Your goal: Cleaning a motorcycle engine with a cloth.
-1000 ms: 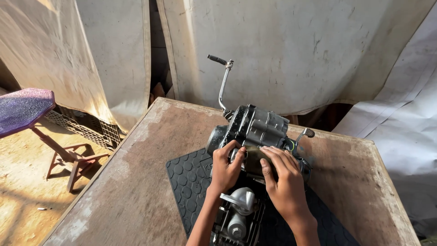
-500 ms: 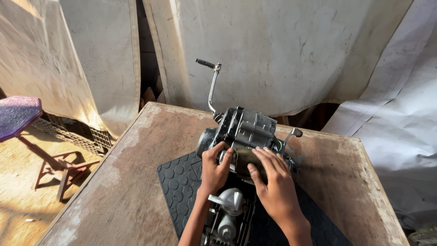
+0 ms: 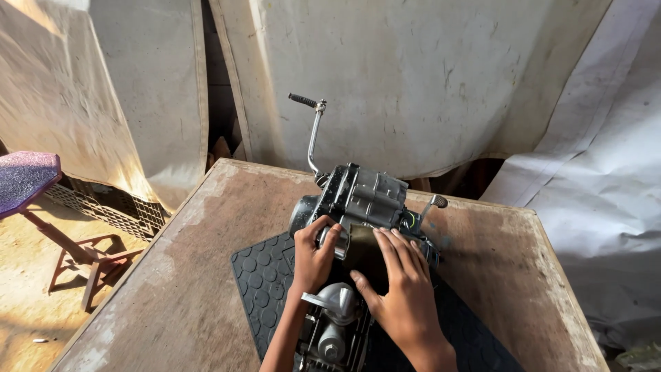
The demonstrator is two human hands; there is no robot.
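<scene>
**A:** Head view. What do you see in the middle?

**B:** A small metal engine sits on a black rubber mat with round bumps. The mat lies on a worn wooden worktop. The engine is a bit past the middle of the worktop, toward 12 o'clock.

**A:** What are the hands doing?

**B:** The left hand is curled over the near left side of the engine, fingers bent on the metal. The right hand lies flat with its fingers spread out. It presses on a dark flat piece on the engine. I cannot tell if it grips that piece or only rests on it.

**A:** Anything sticking out?

**B:** Yes. A long bent lever with a black grip stands up from the engine toward 11 o'clock. A short lever with a round knob pokes out toward 2 o'clock. A shiny silver part sits between the wrists at 6 o'clock.

**A:** And around the worktop?

**B:** Big pale sheets hang behind at 12 o'clock. A purple stool with red legs stands on the sunny ground at 9 o'clock.
</scene>
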